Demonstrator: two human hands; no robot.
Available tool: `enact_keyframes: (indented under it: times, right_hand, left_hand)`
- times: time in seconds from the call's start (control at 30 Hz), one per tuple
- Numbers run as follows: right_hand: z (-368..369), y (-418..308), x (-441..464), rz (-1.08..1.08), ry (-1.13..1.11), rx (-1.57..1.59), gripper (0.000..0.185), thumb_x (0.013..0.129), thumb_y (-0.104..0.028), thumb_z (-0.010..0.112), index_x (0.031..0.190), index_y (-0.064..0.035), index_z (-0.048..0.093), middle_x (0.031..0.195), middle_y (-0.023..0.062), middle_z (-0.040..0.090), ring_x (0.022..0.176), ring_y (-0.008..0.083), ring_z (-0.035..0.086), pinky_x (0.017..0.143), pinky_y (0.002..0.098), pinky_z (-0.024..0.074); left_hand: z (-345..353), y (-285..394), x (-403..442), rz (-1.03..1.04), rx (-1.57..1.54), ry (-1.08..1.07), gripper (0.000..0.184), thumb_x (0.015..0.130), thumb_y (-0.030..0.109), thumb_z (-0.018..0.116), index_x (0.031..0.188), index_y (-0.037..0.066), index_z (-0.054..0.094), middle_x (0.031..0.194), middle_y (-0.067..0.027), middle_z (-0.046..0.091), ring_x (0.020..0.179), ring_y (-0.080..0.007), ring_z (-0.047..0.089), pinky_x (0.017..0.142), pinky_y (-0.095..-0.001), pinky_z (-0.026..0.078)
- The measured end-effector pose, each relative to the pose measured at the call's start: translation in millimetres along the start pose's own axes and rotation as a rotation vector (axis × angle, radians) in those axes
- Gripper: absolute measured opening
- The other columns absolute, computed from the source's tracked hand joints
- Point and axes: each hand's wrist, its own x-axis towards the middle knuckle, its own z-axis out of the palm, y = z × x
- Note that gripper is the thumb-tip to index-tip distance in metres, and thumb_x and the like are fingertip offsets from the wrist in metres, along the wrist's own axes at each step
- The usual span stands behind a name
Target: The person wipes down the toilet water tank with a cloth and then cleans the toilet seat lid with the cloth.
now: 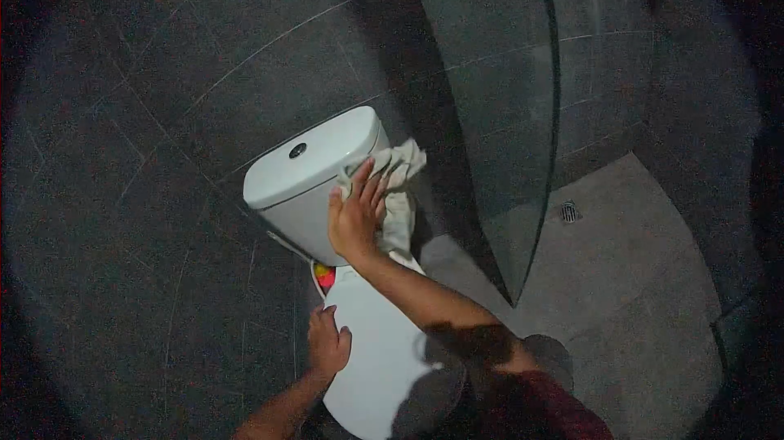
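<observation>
A light-coloured cloth [399,210] hangs bunched against the right front corner of the white toilet cistern [298,215]. My right hand [356,215] presses this cloth to the cistern with its fingers spread. Lower down, my left hand [328,342] rests on the left edge of the closed white toilet lid [380,350], fingers apart and holding nothing. On top of the cistern is a round flush button [298,149]. Something pink and yellow [325,276] shows behind the lid at its left, beside a thin white hose.
Dark tiled wall [122,195] rises behind and left of the toilet. A glass shower panel [514,138] stands to the right, with a square floor drain [570,211] beyond it. Shadows fall across the lid's lower right.
</observation>
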Motion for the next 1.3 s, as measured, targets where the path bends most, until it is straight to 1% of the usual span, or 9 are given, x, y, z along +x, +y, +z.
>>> enact_keyframes:
  times: [0.13, 0.43, 0.5, 0.6, 0.67, 0.7, 0.83, 1.07, 1.3]
  right_hand:
    - [3, 23, -10, -0.366, -0.005, -0.375, 0.094, 0.101, -0.034, 0.062, 0.169, -0.002, 0.005, 0.166, 0.0372, 0.02, 0.154, 0.0553, 0.019, 0.118, 0.0666, 0.0247]
    - [-54, 113, 14, -1.174, -0.962, -0.767, 0.07, 0.102, -0.045, 0.055, 0.164, -0.0178, 0.036, 0.167, 0.0058, 0.04, 0.151, 0.0219, 0.041, 0.121, 0.0437, 0.0347]
    - [-54, 130, 39, -1.074, -1.228, -0.944, 0.068, 0.102, -0.048, 0.051, 0.163, -0.0205, 0.038, 0.167, 0.0026, 0.041, 0.152, 0.0212, 0.04, 0.123, 0.0419, 0.0328]
    - [-62, 117, 66, -1.298, -1.005, -0.801, 0.053, 0.104, -0.044, 0.052, 0.151, -0.0194, 0.052, 0.145, 0.0027, 0.06, 0.138, 0.0229, 0.052, 0.118, 0.0453, 0.0342]
    - [-70, 63, 65, -0.989, -0.966, -1.031, 0.04, 0.101, -0.043, 0.057, 0.132, -0.0177, 0.065, 0.123, 0.0038, 0.067, 0.124, 0.0239, 0.058, 0.111, 0.0459, 0.0376]
    - [-64, 72, 61, -1.214, -0.644, -0.778, 0.03, 0.099, -0.041, 0.062, 0.113, -0.0163, 0.07, 0.105, 0.0044, 0.067, 0.111, 0.0251, 0.061, 0.103, 0.0468, 0.0403]
    - [-16, 69, 30, -1.031, -0.612, -0.736, 0.028, 0.095, -0.042, 0.069, 0.097, -0.0144, 0.072, 0.097, 0.0081, 0.067, 0.102, 0.0315, 0.064, 0.099, 0.0517, 0.0436]
    - [31, 91, -2, -1.107, -0.773, -0.443, 0.043, 0.099, -0.033, 0.066, 0.134, -0.008, 0.061, 0.114, 0.0138, 0.065, 0.107, 0.0327, 0.065, 0.099, 0.047, 0.0511]
    - [-54, 79, 32, -1.326, -0.738, -0.823, 0.033, 0.096, -0.037, 0.067, 0.119, -0.0145, 0.071, 0.104, 0.0065, 0.067, 0.107, 0.0269, 0.062, 0.093, 0.044, 0.0464]
  left_hand:
    - [3, -7, 2, 0.02, 0.0, 0.005, 0.058, 0.09, 0.015, 0.064, 0.141, -0.005, 0.046, 0.143, -0.0316, 0.044, 0.132, -0.0509, 0.046, 0.111, -0.0608, 0.038]
    - [1, -11, 2, -0.016, -0.056, -0.011, 0.06, 0.09, 0.018, 0.066, 0.143, -0.003, 0.045, 0.147, -0.03, 0.041, 0.135, -0.0504, 0.044, 0.11, -0.0629, 0.037]
    - [6, -15, 2, -0.011, -0.03, 0.003, 0.061, 0.091, 0.019, 0.066, 0.143, -0.003, 0.045, 0.149, -0.0298, 0.04, 0.136, -0.0498, 0.043, 0.111, -0.0629, 0.037]
    - [8, -18, 1, -0.063, -0.055, 0.002, 0.063, 0.092, 0.024, 0.065, 0.145, -0.002, 0.045, 0.152, -0.0294, 0.038, 0.139, -0.0478, 0.041, 0.113, -0.063, 0.036]
    - [10, -18, 4, -0.092, -0.061, -0.042, 0.062, 0.092, 0.025, 0.065, 0.145, -0.001, 0.046, 0.152, -0.0293, 0.04, 0.141, -0.0467, 0.041, 0.113, -0.0635, 0.036]
    - [3, -12, 3, -0.087, -0.114, -0.009, 0.061, 0.092, 0.027, 0.064, 0.144, -0.001, 0.049, 0.15, -0.0288, 0.041, 0.141, -0.0463, 0.041, 0.112, -0.0646, 0.037]
    - [3, -10, 3, -0.099, -0.125, 0.04, 0.062, 0.09, 0.026, 0.065, 0.143, -0.001, 0.05, 0.148, -0.0281, 0.044, 0.139, -0.0459, 0.043, 0.11, -0.0646, 0.038]
    - [8, -14, -1, -0.087, -0.141, 0.076, 0.062, 0.087, 0.026, 0.066, 0.142, 0.001, 0.052, 0.146, -0.0259, 0.047, 0.137, -0.0448, 0.046, 0.108, -0.0622, 0.04]
    - [8, -19, 0, -0.096, -0.189, 0.086, 0.06, 0.087, 0.028, 0.066, 0.141, 0.002, 0.054, 0.148, -0.024, 0.046, 0.138, -0.0452, 0.045, 0.109, -0.0643, 0.038]
